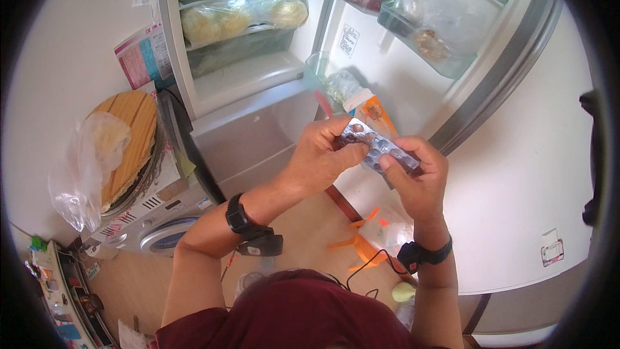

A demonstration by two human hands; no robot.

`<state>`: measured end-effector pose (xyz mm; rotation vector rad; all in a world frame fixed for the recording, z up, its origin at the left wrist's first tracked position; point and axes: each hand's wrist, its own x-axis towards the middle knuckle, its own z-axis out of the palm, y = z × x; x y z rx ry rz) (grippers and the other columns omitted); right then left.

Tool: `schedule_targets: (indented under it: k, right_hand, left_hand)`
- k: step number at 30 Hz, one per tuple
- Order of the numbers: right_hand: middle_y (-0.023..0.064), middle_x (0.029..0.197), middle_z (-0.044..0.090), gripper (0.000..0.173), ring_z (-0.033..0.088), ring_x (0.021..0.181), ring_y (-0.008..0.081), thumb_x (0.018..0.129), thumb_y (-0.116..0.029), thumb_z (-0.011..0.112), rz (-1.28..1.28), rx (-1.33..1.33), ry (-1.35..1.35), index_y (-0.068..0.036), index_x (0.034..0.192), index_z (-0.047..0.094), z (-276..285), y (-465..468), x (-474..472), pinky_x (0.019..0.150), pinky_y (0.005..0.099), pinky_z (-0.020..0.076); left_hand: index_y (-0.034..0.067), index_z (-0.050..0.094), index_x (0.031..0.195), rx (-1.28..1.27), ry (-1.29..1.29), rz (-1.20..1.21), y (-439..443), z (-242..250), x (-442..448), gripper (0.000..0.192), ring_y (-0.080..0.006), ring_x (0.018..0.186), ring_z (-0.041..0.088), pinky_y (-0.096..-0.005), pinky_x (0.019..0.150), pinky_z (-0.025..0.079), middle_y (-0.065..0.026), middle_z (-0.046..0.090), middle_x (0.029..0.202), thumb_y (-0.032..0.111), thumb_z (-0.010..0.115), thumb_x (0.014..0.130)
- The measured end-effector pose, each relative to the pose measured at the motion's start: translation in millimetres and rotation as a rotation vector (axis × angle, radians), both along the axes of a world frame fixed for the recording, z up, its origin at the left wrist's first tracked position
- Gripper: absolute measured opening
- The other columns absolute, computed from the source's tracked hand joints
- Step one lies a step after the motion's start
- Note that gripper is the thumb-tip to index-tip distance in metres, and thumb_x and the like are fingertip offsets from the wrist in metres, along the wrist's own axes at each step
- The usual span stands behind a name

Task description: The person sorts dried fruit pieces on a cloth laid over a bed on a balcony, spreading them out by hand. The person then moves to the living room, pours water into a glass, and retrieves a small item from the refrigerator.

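A silver foil blister pack (383, 144) is held between my two hands in front of the refrigerator's open door (411, 87). Several of its pockets look pushed in or torn. My left hand (317, 157) grips the pack's upper left end, its thumb lying across the foil. At the lower right end, my right hand (422, 177) pinches it between thumb and fingers. Parts of the pack are hidden under both thumbs. Just behind the pack, an orange and white carton (375, 109) stands in the door's lowest bin, beside a clear plastic bag (343, 82).
Bagged vegetables (242, 14) fill a refrigerator shelf. Door bins (431, 53) hold more plastic bags. On the left, a round wooden board (128, 131) with a plastic bag sits above a washing machine (167, 237). An orange stool (365, 252) stands on the floor below my right hand.
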<state>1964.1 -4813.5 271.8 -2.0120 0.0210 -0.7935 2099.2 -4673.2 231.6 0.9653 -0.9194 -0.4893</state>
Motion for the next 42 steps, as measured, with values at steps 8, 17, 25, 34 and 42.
schedule_targets:
  k: [8,17,25,34,42]
  right_hand:
    - [-0.0019,0.079,0.06,0.018,0.05,0.071,0.0029,0.084,-0.008,0.075,0.018,0.091,0.174,0.0,0.092,0.062,-11.3,1.2,20.6,0.061,0.0213,0.0419]
    - [-0.0024,0.073,0.056,0.019,0.046,0.067,0.0024,0.086,-0.011,0.075,0.047,0.041,0.138,-0.002,0.086,0.058,-17.2,7.6,39.5,0.059,0.0217,0.0391]
    - [-0.0017,0.077,0.058,0.017,0.048,0.07,0.0026,0.088,-0.011,0.073,0.036,0.054,0.109,-0.001,0.089,0.059,-21.9,8.8,52.3,0.06,0.0214,0.0399]
    - [-0.002,0.085,0.06,0.017,0.051,0.072,0.0038,0.088,-0.008,0.071,0.028,0.125,0.064,0.003,0.1,0.065,-31.7,3.4,78.1,0.062,0.0205,0.0415]
    - [0.0006,0.09,0.065,0.024,0.055,0.075,0.0042,0.09,-0.01,0.07,-0.02,0.329,0.067,0.005,0.108,0.067,-48.1,12.8,90.1,0.063,0.0212,0.0451]
  left_hand:
    - [0.001,0.065,0.098,-0.009,-0.023,0.016,-11.6,-15.1,13.4,0.012,-0.0024,0.076,0.051,-0.0233,0.067,0.045,0.0048,0.059,0.083,0.002,0.059,0.088]
    - [0.001,0.065,0.095,0.061,-0.051,0.039,0.5,-11.2,29.1,0.014,-0.0034,0.069,0.049,-0.0229,0.059,0.04,0.0035,0.057,0.077,0.007,0.053,0.092]
    - [0.002,0.063,0.103,0.048,-0.023,0.001,6.9,-16.9,41.3,0.019,-0.0047,0.067,0.047,-0.023,0.059,0.039,0.0029,0.054,0.075,0.01,0.048,0.095]
    - [0.004,0.056,0.123,-0.105,-0.081,0.454,-7.3,-34.6,39.7,0.042,-0.0114,0.08,0.056,-0.0243,0.07,0.049,-0.004,0.057,0.103,-0.003,0.072,0.084]
    - [0.005,0.068,0.117,-0.016,-0.528,0.785,-1.8,-50.8,42.8,0.039,-0.0202,0.079,0.063,-0.0291,0.066,0.055,-0.011,0.063,0.104,0.0,0.078,0.081]
